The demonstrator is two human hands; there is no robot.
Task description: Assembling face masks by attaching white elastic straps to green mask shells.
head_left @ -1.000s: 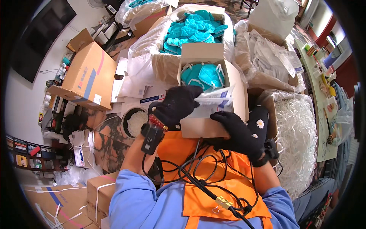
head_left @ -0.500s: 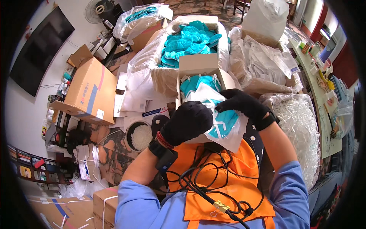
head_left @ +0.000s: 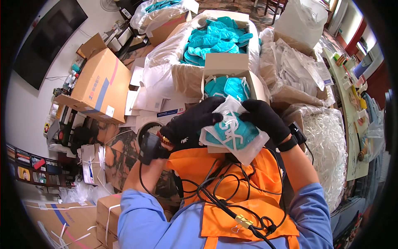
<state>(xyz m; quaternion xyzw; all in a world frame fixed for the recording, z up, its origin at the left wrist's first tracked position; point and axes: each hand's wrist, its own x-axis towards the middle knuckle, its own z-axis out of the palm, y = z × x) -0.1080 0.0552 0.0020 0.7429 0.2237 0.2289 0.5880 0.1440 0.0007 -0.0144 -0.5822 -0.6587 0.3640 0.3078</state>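
Observation:
A teal face mask with white straps (head_left: 238,132) lies inside a translucent pouch (head_left: 245,158), held in front of my orange apron. My left hand (head_left: 198,118), in a black glove, pinches the pouch's left edge near the top. On the opposite side my right hand (head_left: 265,120), also gloved in black, grips the upper right edge, thumb over the front. Fingers behind the pouch are hidden. Just beyond it stands a small open carton (head_left: 226,63) with teal masks (head_left: 228,87) inside, its near part covered by the pouch and my hands.
Behind the carton is a large plastic-lined box (head_left: 162,54) heaped with loose teal masks (head_left: 215,39). To its right, another lined box holds flat white pouches (head_left: 292,66). A bag of white straps (head_left: 323,153) stands nearer. At left are a brown carton (head_left: 101,85) and a round bin (head_left: 145,133).
My left hand has moved from over the pouch's front to its left edge. The pouch now faces me more squarely, with the whole mask showing. The view has shifted slightly.

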